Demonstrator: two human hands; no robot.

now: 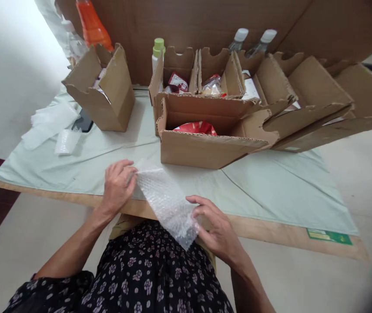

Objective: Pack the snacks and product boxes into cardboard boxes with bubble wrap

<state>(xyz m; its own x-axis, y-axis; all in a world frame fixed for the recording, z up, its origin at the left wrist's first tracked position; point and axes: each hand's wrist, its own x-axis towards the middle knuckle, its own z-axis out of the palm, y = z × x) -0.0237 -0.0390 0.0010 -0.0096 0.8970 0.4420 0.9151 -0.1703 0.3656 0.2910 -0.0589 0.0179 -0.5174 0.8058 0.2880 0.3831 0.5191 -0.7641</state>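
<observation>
Both the left hand (118, 184) and right hand (216, 230) are gripping a bubble wrap sheet (168, 202) at the near edge of the counter (270, 182), seemingly wrapping nothing yet; boxes (205, 150) behind are holding packets (196, 128).

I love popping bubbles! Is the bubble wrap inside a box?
No, the left hand and right hand hold the bubble wrap at the table edge.

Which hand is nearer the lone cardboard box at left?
Left. The left hand lies in front of the box; the right hand farther right, at the bubble wrap's near end.

Packing station: cardboard boxes (202, 152), bubble wrap (168, 202)
</observation>
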